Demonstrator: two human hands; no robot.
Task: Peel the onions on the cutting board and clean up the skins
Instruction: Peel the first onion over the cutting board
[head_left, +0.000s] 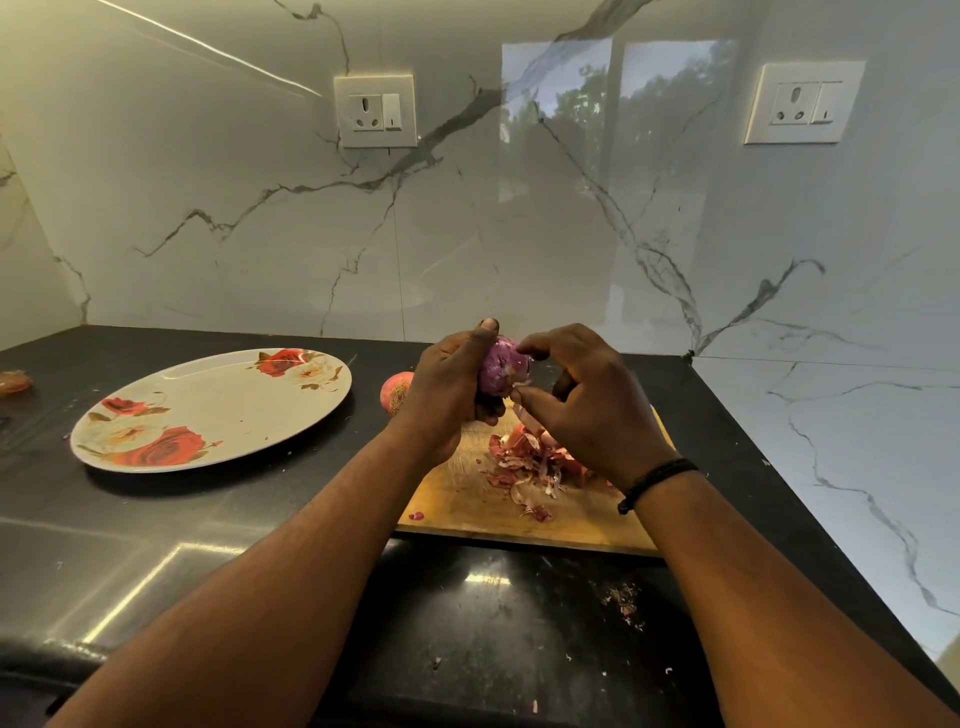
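A purple onion (501, 370) is gripped in the left hand (449, 395) above the cutting board (467, 499), while a skin strip is pinched by the right hand (587, 405). Thin strips are best pulled downward onto the skins (524, 462).

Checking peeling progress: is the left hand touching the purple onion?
Touching. The head view shows the left hand gripping the purple onion above the cutting board.

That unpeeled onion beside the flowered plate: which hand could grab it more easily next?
Probably the left hand: it is nearer the unpeeled reddish onion. But it grips the purple peeled onion, which must go down first.
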